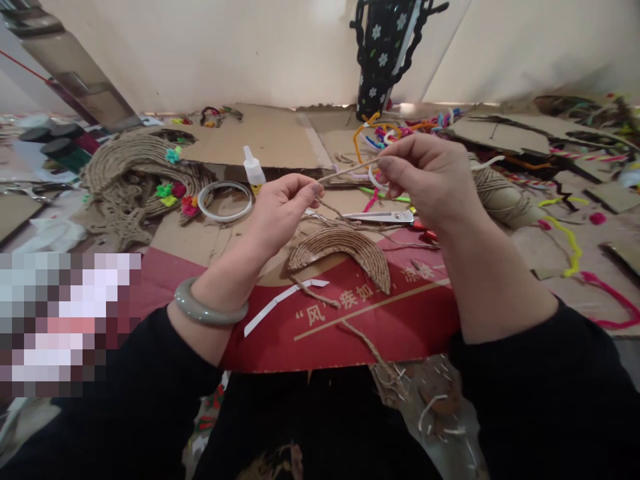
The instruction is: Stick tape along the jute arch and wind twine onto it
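Note:
A length of twine [347, 171] is stretched between my two hands. My left hand [284, 210] pinches one part of it between thumb and fingers. Higher up and to the right, my right hand [425, 170] pinches the other part, with a small white ring-shaped piece showing beside its fingers. Below them a crescent covered in rows of twine [343, 250] lies on the red printed cardboard [410, 327]. Scissors with red handles [385, 217] rest behind the crescent. A bent white strip [280, 303] and loose twine lie in front of it.
A glue bottle [253, 170] and a roll of tape [225, 201] stand left of centre. Twine-wrapped shapes [130, 160] with coloured flowers are farther left. A twine ball [505, 193] and pipe cleaners [570, 247] lie right. A black flowered tumbler [377, 60] stands at the back.

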`<state>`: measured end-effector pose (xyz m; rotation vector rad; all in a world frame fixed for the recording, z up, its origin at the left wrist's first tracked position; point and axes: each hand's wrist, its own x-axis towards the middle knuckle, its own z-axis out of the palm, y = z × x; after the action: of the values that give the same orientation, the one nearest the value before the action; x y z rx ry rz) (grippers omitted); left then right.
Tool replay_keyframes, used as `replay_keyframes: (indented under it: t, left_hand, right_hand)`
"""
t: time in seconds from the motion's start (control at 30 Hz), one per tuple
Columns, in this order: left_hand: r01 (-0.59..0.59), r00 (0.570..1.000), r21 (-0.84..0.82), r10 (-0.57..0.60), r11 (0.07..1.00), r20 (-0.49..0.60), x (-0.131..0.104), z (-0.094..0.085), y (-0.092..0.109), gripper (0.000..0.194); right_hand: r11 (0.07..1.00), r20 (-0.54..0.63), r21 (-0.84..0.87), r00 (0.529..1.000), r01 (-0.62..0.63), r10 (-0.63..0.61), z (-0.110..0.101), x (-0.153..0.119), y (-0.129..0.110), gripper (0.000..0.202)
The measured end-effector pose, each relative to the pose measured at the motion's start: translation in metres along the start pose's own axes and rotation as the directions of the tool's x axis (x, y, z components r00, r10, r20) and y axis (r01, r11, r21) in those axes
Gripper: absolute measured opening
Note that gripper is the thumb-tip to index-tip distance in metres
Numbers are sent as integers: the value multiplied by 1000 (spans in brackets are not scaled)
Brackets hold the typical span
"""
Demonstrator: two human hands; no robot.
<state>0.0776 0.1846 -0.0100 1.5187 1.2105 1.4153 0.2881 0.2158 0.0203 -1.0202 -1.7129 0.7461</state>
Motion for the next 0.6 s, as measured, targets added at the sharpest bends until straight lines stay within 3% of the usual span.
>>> replay_keyframes:
  t: [0.13,0.27,0.33,0.43,0.6]
  left_hand:
    - [-15,999,7,15,1000,33,-3,2,3,17]
    - [-38,986,47,30,998,162,-10,5,9,15]
    - [-59,974,71,42,996,222,-14,7,12,15]
    - [-111,961,130,73,985,268,-19,9,18,17]
    - [-182,931,180,111,967,347,-26,9,23,22]
  right_hand:
    - [969,-127,249,992,9,23,2,-1,-5,25]
    - [913,-114,396,982,-97,153,3,-8,-18,25]
    - [890,-114,447,981,-92,158,4,-11,-23,22]
    - [883,-141,468,984,-28,106,5,-15,-30,25]
    - [936,-68,353,997,-3,28,5,-18,-34,39]
